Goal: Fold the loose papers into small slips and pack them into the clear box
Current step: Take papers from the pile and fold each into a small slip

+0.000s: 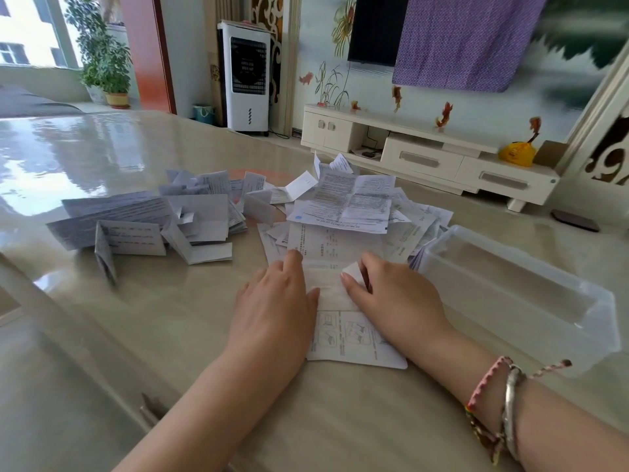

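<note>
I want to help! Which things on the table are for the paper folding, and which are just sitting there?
For the job: paper being folded, unfolded paper heap, folded slips, clear box, left hand, right hand.

Just there: dark flat thing, bracelets.

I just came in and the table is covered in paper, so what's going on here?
A person is folding a printed sheet on the table. The left hand presses it flat while the right hand pinches a corner. Folded slips lie to the left, unfolded papers behind. The clear box on the right looks empty.
</note>
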A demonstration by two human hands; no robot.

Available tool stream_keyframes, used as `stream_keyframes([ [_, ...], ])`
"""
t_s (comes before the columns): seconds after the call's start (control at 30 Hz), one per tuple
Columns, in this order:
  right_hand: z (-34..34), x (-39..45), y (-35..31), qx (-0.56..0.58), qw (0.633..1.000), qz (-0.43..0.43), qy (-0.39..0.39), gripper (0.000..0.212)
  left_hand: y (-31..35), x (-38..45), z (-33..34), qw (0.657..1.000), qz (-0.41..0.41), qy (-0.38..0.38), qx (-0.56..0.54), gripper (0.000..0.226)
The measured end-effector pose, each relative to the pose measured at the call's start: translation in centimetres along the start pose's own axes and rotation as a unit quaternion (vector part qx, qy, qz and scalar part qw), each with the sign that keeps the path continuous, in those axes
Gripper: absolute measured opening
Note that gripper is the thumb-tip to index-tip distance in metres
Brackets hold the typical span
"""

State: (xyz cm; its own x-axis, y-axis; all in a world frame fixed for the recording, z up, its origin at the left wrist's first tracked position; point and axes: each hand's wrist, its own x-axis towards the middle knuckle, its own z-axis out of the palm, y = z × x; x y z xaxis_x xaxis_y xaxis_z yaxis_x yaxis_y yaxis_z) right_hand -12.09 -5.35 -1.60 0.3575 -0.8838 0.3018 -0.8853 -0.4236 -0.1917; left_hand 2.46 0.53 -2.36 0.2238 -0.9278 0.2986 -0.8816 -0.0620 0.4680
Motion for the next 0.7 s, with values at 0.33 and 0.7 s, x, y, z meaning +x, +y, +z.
stream_keyframes([
  [0.33, -0.3, -0.6, 0.7, 0.038, 0.988, -0.139, 0.059, 0.023, 0.1, -0.1, -0.3, 1.0, 0.015, 0.003, 0.015, 0.026],
  [0.7, -1.0, -1.2, 2.2, 0.078, 0.973, -0.214, -0.045, 0.047, -1.1, 0.4, -1.0, 0.997, 0.07, -0.036, -0.025, 0.023],
])
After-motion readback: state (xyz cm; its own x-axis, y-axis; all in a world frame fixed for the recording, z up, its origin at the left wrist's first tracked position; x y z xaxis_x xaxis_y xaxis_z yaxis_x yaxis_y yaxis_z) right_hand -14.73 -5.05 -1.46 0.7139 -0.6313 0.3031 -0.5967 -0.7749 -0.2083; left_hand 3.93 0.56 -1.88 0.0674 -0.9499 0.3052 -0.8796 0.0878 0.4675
